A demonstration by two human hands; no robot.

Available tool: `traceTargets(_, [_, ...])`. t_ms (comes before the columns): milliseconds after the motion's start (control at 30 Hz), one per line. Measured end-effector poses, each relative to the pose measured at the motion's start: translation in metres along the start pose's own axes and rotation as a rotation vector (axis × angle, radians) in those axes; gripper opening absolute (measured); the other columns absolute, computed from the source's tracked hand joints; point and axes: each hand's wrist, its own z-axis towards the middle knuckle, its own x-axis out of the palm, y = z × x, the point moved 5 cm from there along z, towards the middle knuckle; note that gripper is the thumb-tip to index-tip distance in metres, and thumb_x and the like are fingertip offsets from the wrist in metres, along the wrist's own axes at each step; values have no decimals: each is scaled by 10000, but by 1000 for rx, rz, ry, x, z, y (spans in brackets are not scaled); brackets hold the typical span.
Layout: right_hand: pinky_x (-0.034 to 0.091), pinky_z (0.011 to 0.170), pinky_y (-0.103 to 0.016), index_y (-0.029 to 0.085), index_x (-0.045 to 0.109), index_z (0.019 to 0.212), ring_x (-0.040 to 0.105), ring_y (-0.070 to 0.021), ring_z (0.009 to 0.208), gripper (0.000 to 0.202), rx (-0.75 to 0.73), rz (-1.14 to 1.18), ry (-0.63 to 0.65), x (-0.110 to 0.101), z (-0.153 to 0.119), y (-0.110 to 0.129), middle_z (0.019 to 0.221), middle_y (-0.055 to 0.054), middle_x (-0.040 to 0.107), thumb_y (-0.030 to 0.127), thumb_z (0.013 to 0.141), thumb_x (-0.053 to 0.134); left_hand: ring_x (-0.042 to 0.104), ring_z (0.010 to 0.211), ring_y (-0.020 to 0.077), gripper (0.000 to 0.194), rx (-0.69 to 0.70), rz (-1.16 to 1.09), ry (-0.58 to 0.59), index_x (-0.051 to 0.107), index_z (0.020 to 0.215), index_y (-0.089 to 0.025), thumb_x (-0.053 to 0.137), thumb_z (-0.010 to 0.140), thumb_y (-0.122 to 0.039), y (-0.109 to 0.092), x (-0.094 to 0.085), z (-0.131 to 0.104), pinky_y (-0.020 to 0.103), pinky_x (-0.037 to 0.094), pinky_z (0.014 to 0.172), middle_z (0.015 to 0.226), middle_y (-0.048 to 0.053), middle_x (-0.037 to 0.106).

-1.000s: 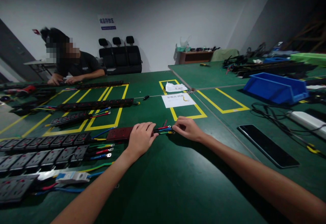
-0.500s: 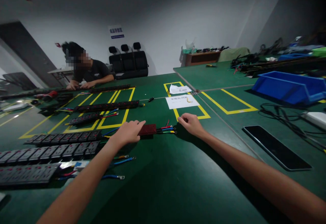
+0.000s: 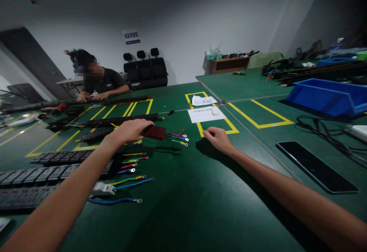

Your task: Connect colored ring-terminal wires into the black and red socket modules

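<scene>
My left hand is closed around the near end of a dark red block, raised a little off the green table. Red, blue and green-yellow wires with ring terminals trail from the block's right end, and their shadow falls below. To the right, my right hand rests loosely curled on the table, with nothing visible in it and apart from the wires. Under and left of my left forearm lie rows of black socket strips, with several ring-ended wires sticking out to the right. A blue wire lies nearest me.
Printed paper sheets lie ahead by a yellow tape outline. At right are a phone, black cables and a blue bin. Another person leans on the table at far left, near a red tool.
My left hand has lifted the dark red block off the table and moved it left and away from me, its wires coming along. My right hand stays nearly still.
</scene>
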Motion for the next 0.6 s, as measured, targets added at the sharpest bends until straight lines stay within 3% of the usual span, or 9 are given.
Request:
traceTargets(133, [313, 554, -292, 210, 549, 576, 487, -155, 549, 381, -16, -17, 7, 1, 0, 1, 557, -2, 548, 412, 900, 548, 643, 1155, 263, 576, -208, 53, 128, 564, 1365, -242, 621, 798, -157, 70, 6, -25, 306, 482, 922, 1301, 75, 682])
traceTargets(267, [319, 558, -293, 208, 563, 587, 493, -155, 548, 378, -13, -32, 18, 3, 1, 0, 563, -4, 561, 416, 902, 548, 643, 1044, 168, 536, -311, 44, 225, 589, 1306, -144, 563, 779, -54, 124, 22, -61, 208, 447, 877, 1168, 21, 729])
traceTargets(467, [313, 567, -295, 210, 541, 578, 484, -151, 549, 384, -13, -45, 33, 6, 2, 0, 563, -1, 540, 413, 903, 542, 632, 1014, 148, 548, -466, 39, 361, 663, 1175, -171, 610, 658, 1, 174, 53, -103, 165, 407, 840, 1084, -37, 757])
traceTargets(600, [301, 565, -296, 213, 522, 576, 464, -147, 546, 389, -18, -65, 33, 7, 2, 1, 559, 5, 516, 412, 910, 543, 664, 971, 161, 578, -530, 44, 327, 701, 1129, -173, 626, 593, 27, 193, 68, -112, 188, 424, 833, 993, -18, 780])
